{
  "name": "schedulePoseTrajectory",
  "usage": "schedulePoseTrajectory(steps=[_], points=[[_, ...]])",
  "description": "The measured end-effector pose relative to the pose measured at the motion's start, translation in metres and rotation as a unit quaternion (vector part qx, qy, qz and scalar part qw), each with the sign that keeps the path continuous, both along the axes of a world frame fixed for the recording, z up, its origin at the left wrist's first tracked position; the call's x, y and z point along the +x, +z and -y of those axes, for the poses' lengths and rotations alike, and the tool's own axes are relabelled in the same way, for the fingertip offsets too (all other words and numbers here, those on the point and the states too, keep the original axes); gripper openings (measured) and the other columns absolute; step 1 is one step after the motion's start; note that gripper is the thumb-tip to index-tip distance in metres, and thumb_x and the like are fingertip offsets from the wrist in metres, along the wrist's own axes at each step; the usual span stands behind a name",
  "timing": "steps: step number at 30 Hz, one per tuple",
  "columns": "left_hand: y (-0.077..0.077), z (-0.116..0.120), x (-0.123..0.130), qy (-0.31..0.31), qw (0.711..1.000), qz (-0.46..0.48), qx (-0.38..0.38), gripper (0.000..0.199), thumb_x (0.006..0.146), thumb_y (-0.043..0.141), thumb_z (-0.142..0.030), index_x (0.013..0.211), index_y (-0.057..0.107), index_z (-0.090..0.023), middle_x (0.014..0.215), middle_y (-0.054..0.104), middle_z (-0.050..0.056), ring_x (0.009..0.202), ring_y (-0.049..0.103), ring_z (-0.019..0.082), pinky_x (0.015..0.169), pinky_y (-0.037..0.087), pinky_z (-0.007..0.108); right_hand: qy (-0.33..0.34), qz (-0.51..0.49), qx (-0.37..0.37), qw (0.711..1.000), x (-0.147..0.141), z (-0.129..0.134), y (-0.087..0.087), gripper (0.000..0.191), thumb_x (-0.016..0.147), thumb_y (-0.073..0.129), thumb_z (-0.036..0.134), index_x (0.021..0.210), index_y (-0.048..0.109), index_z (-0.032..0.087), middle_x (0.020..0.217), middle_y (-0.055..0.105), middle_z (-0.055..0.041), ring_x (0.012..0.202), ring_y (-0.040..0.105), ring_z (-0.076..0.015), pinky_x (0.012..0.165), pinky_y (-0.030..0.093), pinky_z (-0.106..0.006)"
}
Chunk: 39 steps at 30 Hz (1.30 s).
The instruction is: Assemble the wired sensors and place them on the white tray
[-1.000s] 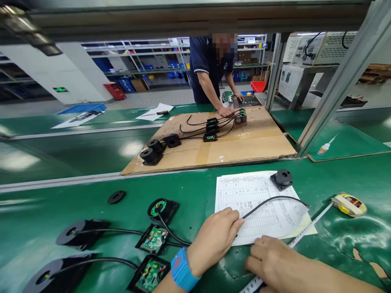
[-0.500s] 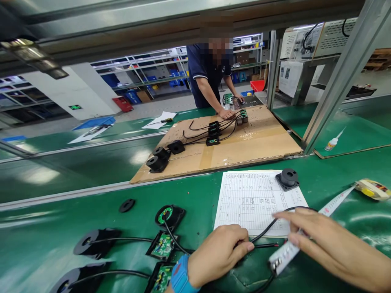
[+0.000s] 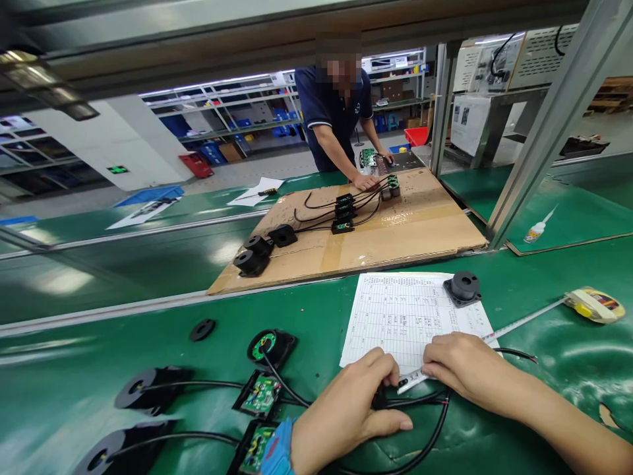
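My right hand [image 3: 469, 369] pinches the white blade [image 3: 414, 380] of a tape measure, close to its end. That blade runs back to the tape's yellow and clear case [image 3: 595, 305] at the right. My left hand [image 3: 349, 412], with a blue band at the wrist, is closed around a black cable [image 3: 418, 400] just beside the blade's end. Part of what lies under its fingers is hidden. Left of it are open black housings with green circuit boards [image 3: 260, 394], wired to a round black part [image 3: 271, 348] and larger black parts [image 3: 153, 389].
A printed sheet [image 3: 380, 316] lies ahead of my hands, with a black flanged part [image 3: 463, 288] on it. Beyond, a cardboard sheet [image 3: 410, 227] carries more wired parts, where a co-worker [image 3: 333, 122] leans in. A metal post [image 3: 539, 125] rises at the right.
My right hand has moved left and closed on the tape blade, bringing its end up beside my left hand. The black cable's loose end now lies to the right, beyond my right hand.
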State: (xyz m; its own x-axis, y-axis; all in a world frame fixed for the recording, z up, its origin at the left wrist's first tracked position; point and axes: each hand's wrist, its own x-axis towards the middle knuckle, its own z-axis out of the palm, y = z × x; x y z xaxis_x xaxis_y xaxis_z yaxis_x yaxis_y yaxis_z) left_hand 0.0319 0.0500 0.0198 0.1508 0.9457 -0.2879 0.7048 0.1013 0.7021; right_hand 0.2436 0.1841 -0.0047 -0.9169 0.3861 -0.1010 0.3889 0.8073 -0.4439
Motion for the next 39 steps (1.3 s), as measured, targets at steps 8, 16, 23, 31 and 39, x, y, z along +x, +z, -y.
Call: schedulePoseTrajectory(steps=[8,16,23,31,39], points=[[-0.014,-0.002,0.001,0.001,0.999,-0.038,0.000,0.029,0.086,0.079,-0.047,0.090,0.069,-0.020,0.090,0.070,0.000,0.082,0.063,0.018,0.071,0.040,0.025,-0.017,-0.012,-0.124,0.992,-0.002,0.011,0.004,0.024,0.103,0.047,0.028,0.094,0.068,0.024,0.093,0.071,-0.0010,0.086,0.066,-0.0190,0.078,0.043,-0.031],[-0.012,-0.005,-0.002,0.023,0.999,-0.037,0.027,0.040,0.077,0.082,-0.056,0.085,0.069,-0.018,0.087,0.068,0.001,0.080,0.064,0.017,0.070,0.042,0.024,0.019,-0.061,-0.082,0.995,-0.001,0.008,-0.004,0.021,0.102,0.054,0.039,0.112,0.067,0.025,0.104,0.074,-0.0028,0.089,0.067,-0.0211,0.081,0.048,-0.036],[-0.001,-0.006,-0.003,0.061,0.998,0.002,0.022,0.031,0.096,0.069,-0.042,0.076,0.062,-0.019,0.083,0.063,-0.001,0.076,0.058,0.014,0.069,0.039,0.025,0.059,-0.132,0.184,0.972,0.017,0.004,0.002,0.029,0.102,0.045,0.017,0.123,0.064,0.022,0.115,0.071,-0.0093,0.104,0.064,-0.0232,0.088,0.049,-0.039],[-0.013,-0.005,-0.011,0.045,0.998,0.036,-0.035,0.042,0.099,0.056,-0.051,0.070,0.054,-0.020,0.075,0.060,-0.001,0.070,0.054,0.015,0.066,0.037,0.025,0.026,-0.105,0.323,0.940,0.023,0.029,0.012,0.033,0.098,0.042,0.008,0.116,0.068,0.012,0.096,0.071,-0.0079,0.083,0.061,-0.0198,0.074,0.049,-0.035],[-0.022,-0.006,-0.020,0.025,0.992,0.038,-0.114,0.050,0.097,0.049,-0.063,0.071,0.050,-0.021,0.075,0.057,0.000,0.073,0.056,0.017,0.068,0.045,0.024,-0.032,-0.075,0.364,0.928,0.016,0.033,0.004,0.030,0.095,0.043,0.009,0.110,0.069,0.008,0.102,0.073,-0.0130,0.070,0.063,-0.0178,0.055,0.048,-0.031]])
